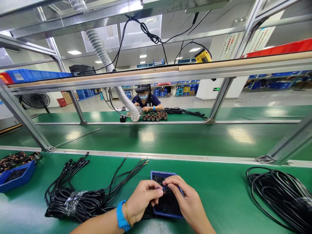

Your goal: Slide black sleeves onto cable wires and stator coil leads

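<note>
At lower center, the left hand and right hand pinch a small dark piece between their fingertips, above a blue bin; it looks thin, with bluish ends.

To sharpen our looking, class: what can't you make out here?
In the head view:
Small piece between left hand and right hand: too small, fingers cover it.
Middle bin, part of its contents: behind the hands.
Cable coil: cut off by right edge.
Left bin: cut off by left edge.
</note>
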Action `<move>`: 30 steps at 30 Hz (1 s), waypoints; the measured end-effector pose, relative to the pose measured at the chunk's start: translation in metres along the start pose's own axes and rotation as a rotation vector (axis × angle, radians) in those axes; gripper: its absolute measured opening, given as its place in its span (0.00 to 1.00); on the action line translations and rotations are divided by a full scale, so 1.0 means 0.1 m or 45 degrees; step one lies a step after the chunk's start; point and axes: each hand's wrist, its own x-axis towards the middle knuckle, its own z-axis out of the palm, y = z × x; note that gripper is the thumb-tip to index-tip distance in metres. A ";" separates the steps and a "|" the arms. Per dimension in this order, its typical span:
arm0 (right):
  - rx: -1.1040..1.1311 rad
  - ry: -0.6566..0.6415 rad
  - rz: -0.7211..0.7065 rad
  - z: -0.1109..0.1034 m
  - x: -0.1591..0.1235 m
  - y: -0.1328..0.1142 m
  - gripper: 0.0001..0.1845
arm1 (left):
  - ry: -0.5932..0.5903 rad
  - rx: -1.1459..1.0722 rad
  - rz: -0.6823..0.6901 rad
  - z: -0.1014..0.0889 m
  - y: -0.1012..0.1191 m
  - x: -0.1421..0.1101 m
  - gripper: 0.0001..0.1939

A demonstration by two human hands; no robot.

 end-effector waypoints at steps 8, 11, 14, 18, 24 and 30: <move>-0.189 -0.082 -0.200 -0.01 0.01 0.09 0.10 | -0.016 -0.002 0.005 -0.01 0.03 -0.01 0.23; -0.236 -0.073 -0.322 -0.01 0.00 0.12 0.10 | -0.017 0.016 0.000 -0.01 0.01 0.00 0.23; -0.282 -0.105 -0.426 0.00 0.00 0.15 0.10 | -0.016 0.026 -0.008 -0.03 -0.03 0.01 0.21; -0.297 -0.165 -0.374 -0.03 -0.01 0.18 0.14 | -0.008 -0.018 0.028 -0.04 -0.05 0.03 0.19; -0.013 -0.094 0.306 0.04 -0.05 0.14 0.13 | 0.025 -0.121 0.114 -0.01 -0.04 0.01 0.19; 0.163 -0.141 0.463 0.26 -0.09 0.08 0.24 | 0.136 -0.120 0.224 -0.01 -0.09 -0.02 0.23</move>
